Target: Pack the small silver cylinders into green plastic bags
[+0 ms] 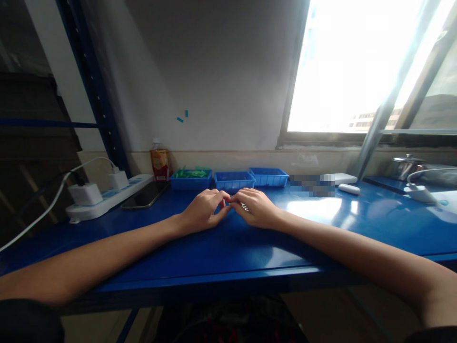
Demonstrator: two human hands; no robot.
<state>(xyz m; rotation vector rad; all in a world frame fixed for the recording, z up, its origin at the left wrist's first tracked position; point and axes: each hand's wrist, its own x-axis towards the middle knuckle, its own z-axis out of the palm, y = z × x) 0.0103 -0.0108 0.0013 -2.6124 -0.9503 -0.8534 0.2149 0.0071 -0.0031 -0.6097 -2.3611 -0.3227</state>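
Note:
My left hand (205, 209) and my right hand (256, 207) meet fingertip to fingertip above the blue table (228, 255). Both are closed in a pinch, and whatever lies between the fingertips is too small and hidden to name. A ring (244, 207) shows on my right hand. Just beyond the hands stand three blue bins in a row. The left bin (191, 183) holds a heap of green pieces (193, 173). Inside the middle bin (234, 181) the contents are hard to make out, as they are in the right bin (269, 177).
On the left lie a white power strip (107, 200) with plugged-in chargers and a dark phone (145, 195). A drink bottle (160, 162) stands by the wall. To the right are a small white case (349, 189), a metal pot (407, 166) and a slanting metal pole (378, 124).

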